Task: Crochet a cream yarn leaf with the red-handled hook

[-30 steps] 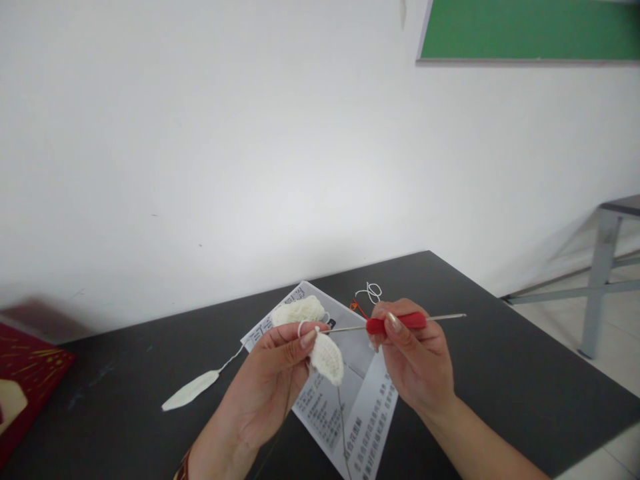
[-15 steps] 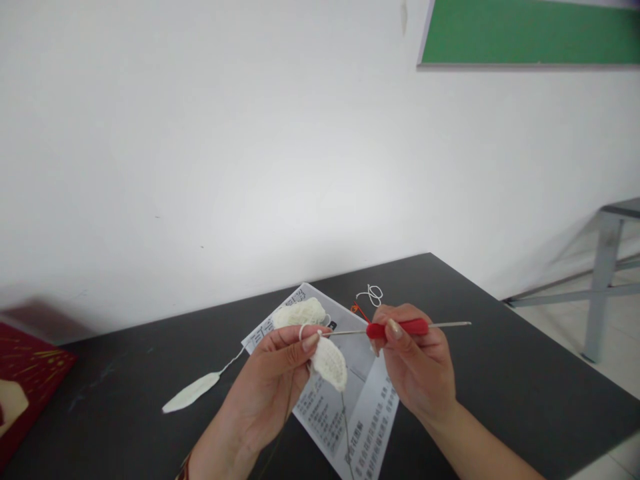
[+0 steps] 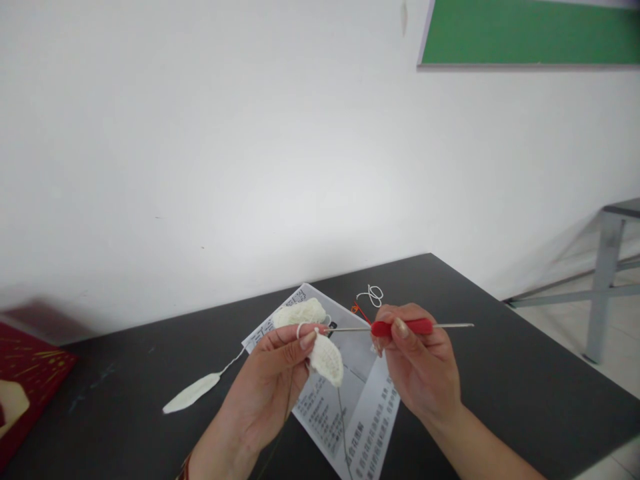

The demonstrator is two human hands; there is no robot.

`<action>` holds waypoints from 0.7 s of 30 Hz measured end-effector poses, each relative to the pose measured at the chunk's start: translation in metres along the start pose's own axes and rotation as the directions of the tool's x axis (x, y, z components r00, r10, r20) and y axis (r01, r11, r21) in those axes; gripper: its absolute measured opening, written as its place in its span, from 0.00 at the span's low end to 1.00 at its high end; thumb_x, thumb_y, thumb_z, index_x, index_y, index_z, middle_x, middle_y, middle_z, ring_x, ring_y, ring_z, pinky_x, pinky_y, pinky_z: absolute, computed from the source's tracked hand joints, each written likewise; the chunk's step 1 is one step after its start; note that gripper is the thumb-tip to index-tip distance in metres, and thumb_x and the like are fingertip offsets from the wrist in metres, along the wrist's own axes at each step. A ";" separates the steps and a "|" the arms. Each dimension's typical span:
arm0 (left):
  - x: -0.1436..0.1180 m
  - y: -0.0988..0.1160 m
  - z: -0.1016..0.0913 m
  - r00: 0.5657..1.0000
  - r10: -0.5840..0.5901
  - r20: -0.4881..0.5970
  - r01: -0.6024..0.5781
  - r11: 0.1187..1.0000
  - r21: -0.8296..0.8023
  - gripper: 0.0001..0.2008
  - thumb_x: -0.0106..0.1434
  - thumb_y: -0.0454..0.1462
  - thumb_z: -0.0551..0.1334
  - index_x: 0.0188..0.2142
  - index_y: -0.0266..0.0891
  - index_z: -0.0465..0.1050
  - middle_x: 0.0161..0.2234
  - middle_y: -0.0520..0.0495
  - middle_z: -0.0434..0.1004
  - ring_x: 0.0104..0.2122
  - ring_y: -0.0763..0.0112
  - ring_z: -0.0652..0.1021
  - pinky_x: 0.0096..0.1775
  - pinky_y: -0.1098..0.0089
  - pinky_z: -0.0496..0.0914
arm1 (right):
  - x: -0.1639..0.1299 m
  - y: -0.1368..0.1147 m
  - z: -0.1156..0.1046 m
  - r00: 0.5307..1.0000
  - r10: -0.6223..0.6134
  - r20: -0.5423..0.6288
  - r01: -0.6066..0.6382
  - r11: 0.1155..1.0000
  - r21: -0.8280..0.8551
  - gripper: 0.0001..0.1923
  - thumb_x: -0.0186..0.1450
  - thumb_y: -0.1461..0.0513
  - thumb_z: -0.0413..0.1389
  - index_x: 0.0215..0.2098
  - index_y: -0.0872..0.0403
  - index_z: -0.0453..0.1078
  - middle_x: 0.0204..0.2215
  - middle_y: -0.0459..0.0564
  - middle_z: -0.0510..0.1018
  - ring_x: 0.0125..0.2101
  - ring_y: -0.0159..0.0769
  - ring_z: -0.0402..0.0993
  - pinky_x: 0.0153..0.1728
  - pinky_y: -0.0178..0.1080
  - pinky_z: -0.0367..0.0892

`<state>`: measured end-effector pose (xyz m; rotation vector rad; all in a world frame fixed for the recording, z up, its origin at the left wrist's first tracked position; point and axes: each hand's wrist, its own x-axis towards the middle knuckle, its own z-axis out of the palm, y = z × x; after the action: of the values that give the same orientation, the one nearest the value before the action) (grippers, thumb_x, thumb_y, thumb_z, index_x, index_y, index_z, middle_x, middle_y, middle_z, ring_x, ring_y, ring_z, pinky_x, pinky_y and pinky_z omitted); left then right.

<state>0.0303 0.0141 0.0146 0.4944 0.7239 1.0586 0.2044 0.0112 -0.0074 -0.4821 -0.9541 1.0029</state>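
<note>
My left hand pinches a small white crocheted piece between thumb and fingers, with a loop of white yarn over the fingertip. My right hand grips a crochet hook with a red handle; its thin metal tip points left and meets the piece at my left fingertips. Both hands hover just above a printed instruction sheet on the black table. A second white crocheted piece lies on the sheet behind my left hand.
A flat white leaf-shaped piece with a yarn tail lies on the table to the left. A scrap of white yarn and an orange bit lie behind the sheet. A red box sits at the left edge. The table's right edge drops off near a grey metal frame.
My right hand has drawn the hook slightly to the right, and the crocheted piece in my left hand has shifted a little. Everything on the table stays put.
</note>
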 end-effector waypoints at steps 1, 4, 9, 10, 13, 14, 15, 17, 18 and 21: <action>0.000 0.000 0.000 1.000 -0.006 0.003 0.006 1.000 -0.001 0.09 0.47 0.31 0.73 0.30 0.29 0.81 0.27 0.42 0.82 0.28 0.70 0.79 0.34 0.73 0.72 | 0.000 0.000 0.000 1.000 -0.006 0.014 0.006 1.000 -0.002 0.03 0.62 0.61 0.60 0.31 0.51 0.76 0.22 0.45 0.76 0.21 0.30 0.66 0.23 0.36 0.59; -0.001 0.000 0.001 1.000 -0.022 0.020 0.022 1.000 0.000 0.09 0.47 0.31 0.73 0.30 0.29 0.81 0.27 0.42 0.82 0.27 0.70 0.79 0.33 0.73 0.72 | -0.001 0.000 -0.001 0.999 -0.024 0.042 0.025 1.000 -0.015 0.03 0.63 0.63 0.60 0.32 0.51 0.77 0.23 0.45 0.77 0.22 0.30 0.66 0.24 0.36 0.59; -0.001 0.001 0.004 0.999 -0.023 0.029 0.023 1.000 -0.004 0.09 0.47 0.32 0.73 0.30 0.29 0.81 0.26 0.42 0.82 0.26 0.70 0.79 0.32 0.74 0.72 | -0.001 0.002 -0.002 0.999 -0.035 0.037 0.037 0.998 -0.041 0.03 0.63 0.62 0.60 0.32 0.51 0.77 0.23 0.46 0.76 0.22 0.31 0.65 0.24 0.37 0.58; -0.001 0.001 0.004 0.999 -0.024 0.029 0.024 1.000 -0.007 0.09 0.47 0.31 0.73 0.30 0.29 0.81 0.26 0.42 0.82 0.27 0.69 0.79 0.32 0.73 0.73 | -0.001 0.002 -0.002 0.999 -0.035 0.033 0.036 0.998 -0.047 0.03 0.63 0.62 0.60 0.32 0.51 0.77 0.23 0.46 0.76 0.22 0.31 0.65 0.24 0.37 0.58; -0.001 0.000 0.004 0.999 -0.025 0.024 0.025 1.000 -0.009 0.09 0.47 0.31 0.73 0.30 0.29 0.81 0.26 0.41 0.83 0.27 0.68 0.80 0.33 0.73 0.73 | -0.002 0.001 -0.002 0.999 -0.030 0.024 0.031 0.998 -0.056 0.03 0.62 0.61 0.60 0.32 0.50 0.77 0.23 0.46 0.77 0.22 0.32 0.66 0.24 0.37 0.59; -0.001 0.000 0.005 1.000 -0.022 0.021 0.022 1.000 -0.010 0.09 0.47 0.31 0.73 0.29 0.29 0.81 0.26 0.41 0.83 0.27 0.68 0.80 0.32 0.73 0.73 | -0.002 0.001 -0.003 0.999 -0.029 0.024 0.030 0.998 -0.057 0.03 0.62 0.61 0.60 0.32 0.50 0.77 0.23 0.46 0.77 0.22 0.32 0.66 0.24 0.37 0.59; -0.002 0.000 0.005 1.000 -0.018 0.018 0.018 1.000 -0.011 0.08 0.47 0.31 0.73 0.29 0.29 0.81 0.26 0.41 0.83 0.27 0.68 0.80 0.32 0.73 0.73 | -0.002 0.001 -0.003 0.999 -0.030 0.025 0.031 0.998 -0.059 0.03 0.63 0.62 0.60 0.33 0.50 0.77 0.23 0.46 0.77 0.22 0.32 0.66 0.24 0.37 0.59; -0.002 0.000 0.006 1.000 -0.011 0.016 0.011 1.000 -0.017 0.08 0.46 0.30 0.73 0.29 0.29 0.81 0.26 0.41 0.83 0.27 0.69 0.80 0.32 0.74 0.73 | -0.002 0.002 -0.003 0.999 -0.036 0.033 0.038 0.997 -0.061 0.03 0.63 0.62 0.60 0.33 0.50 0.77 0.23 0.46 0.76 0.22 0.32 0.65 0.24 0.37 0.58; -0.002 0.000 0.007 1.000 -0.011 0.017 0.011 1.000 -0.018 0.08 0.46 0.30 0.73 0.29 0.29 0.81 0.26 0.41 0.83 0.27 0.70 0.80 0.32 0.74 0.73 | -0.002 0.002 -0.003 0.998 -0.041 0.038 0.044 0.997 -0.061 0.03 0.63 0.62 0.60 0.34 0.50 0.77 0.23 0.46 0.76 0.22 0.32 0.65 0.24 0.37 0.58; -0.002 0.001 0.008 1.000 -0.011 0.019 0.011 1.000 -0.002 0.08 0.46 0.31 0.73 0.29 0.30 0.82 0.26 0.42 0.83 0.27 0.70 0.80 0.32 0.75 0.73 | -0.002 0.002 -0.004 0.998 -0.042 0.043 0.044 0.998 -0.052 0.04 0.63 0.62 0.59 0.34 0.49 0.77 0.24 0.46 0.77 0.23 0.31 0.66 0.24 0.37 0.58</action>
<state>0.0352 0.0121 0.0209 0.4972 0.7081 1.0428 0.2064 0.0111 -0.0117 -0.4838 -1.0263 0.9540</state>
